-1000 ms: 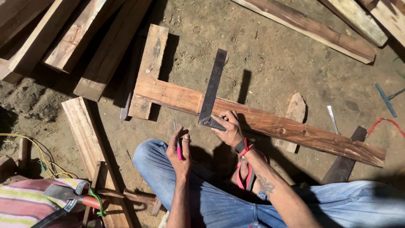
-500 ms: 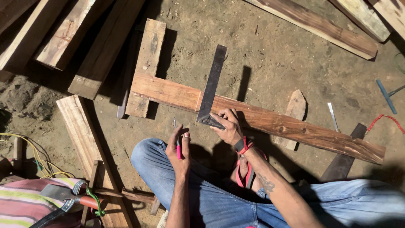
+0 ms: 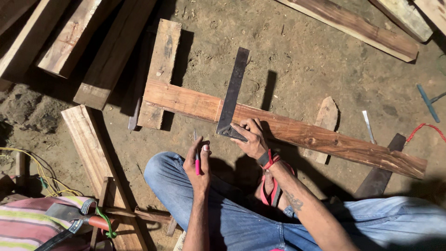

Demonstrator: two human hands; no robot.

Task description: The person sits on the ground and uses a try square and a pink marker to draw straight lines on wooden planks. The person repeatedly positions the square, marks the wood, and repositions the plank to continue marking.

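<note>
At the frame's centre, the right hand [image 3: 251, 138] stayed pressed on a metal try square [image 3: 232, 95] lying across the reddish plank [image 3: 297, 132], while the left hand [image 3: 197, 165], gripping a pink pencil [image 3: 197, 163], had barely moved.

Bare dirt floor [image 3: 316, 60], packed, with loose clods at 9 o'clock. Lying on it: stacked planks [image 3: 69, 42] at 10–11 o'clock; more boards [image 3: 362, 28] at 1 o'clock; pale plank [image 3: 93, 158] at 8; short block [image 3: 160, 69] near centre, carrying one end of a long reddish board [image 3: 297, 132]; blue-handled tool [image 3: 427, 103] at 3; yellow cord [image 3: 42, 179] at 8.
</note>
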